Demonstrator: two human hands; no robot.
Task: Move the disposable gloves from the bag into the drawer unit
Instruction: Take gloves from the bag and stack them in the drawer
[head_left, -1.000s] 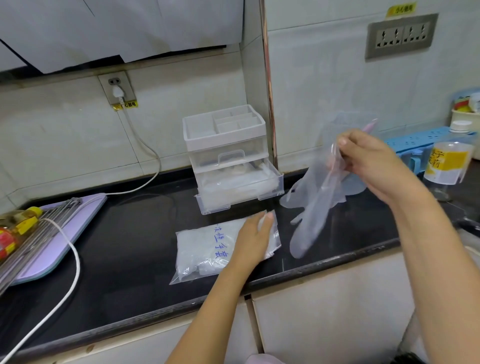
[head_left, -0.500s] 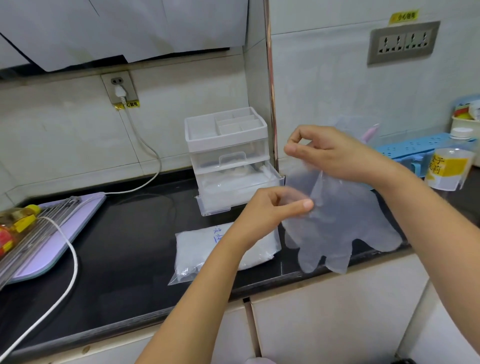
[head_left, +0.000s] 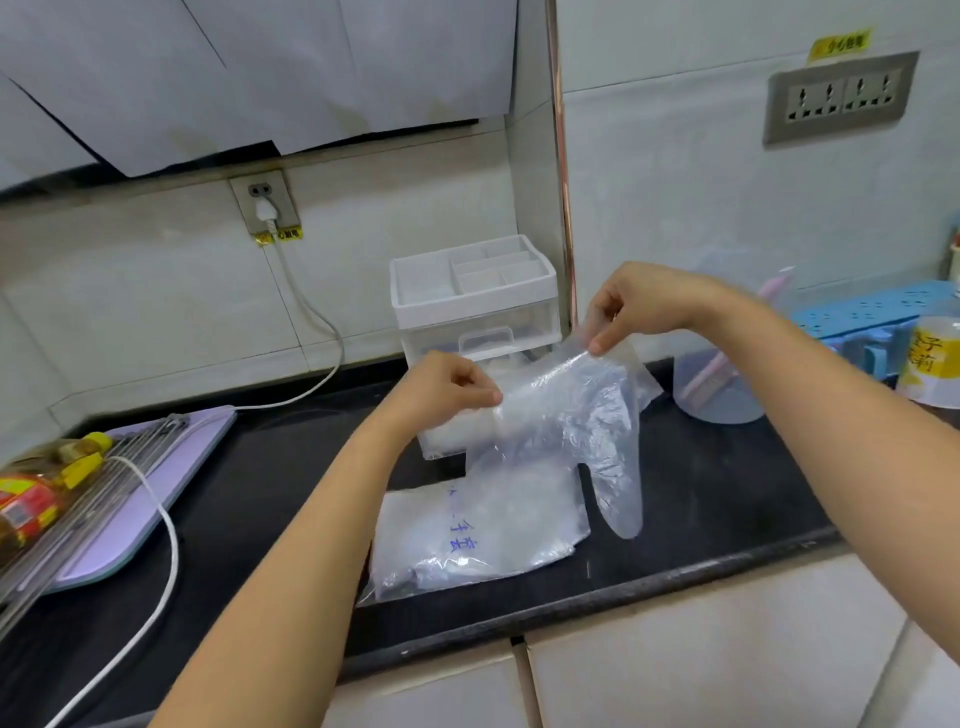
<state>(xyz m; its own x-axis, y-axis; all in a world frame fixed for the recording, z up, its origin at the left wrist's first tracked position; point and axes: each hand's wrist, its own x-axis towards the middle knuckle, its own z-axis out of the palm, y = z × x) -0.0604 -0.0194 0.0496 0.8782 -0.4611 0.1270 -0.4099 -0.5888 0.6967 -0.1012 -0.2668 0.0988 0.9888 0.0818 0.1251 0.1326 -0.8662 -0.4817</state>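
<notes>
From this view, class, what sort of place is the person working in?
Probably a home kitchen: a black countertop, a cooking-oil bottle beside a purple cutting board, and wall sockets.

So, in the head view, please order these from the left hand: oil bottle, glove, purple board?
1. glove, pinched by the left hand
2. purple board, to its left on the counter
3. oil bottle, at the far left edge

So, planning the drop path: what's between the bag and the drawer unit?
Head view: bare counter, with the held glove hanging over it.
</notes>
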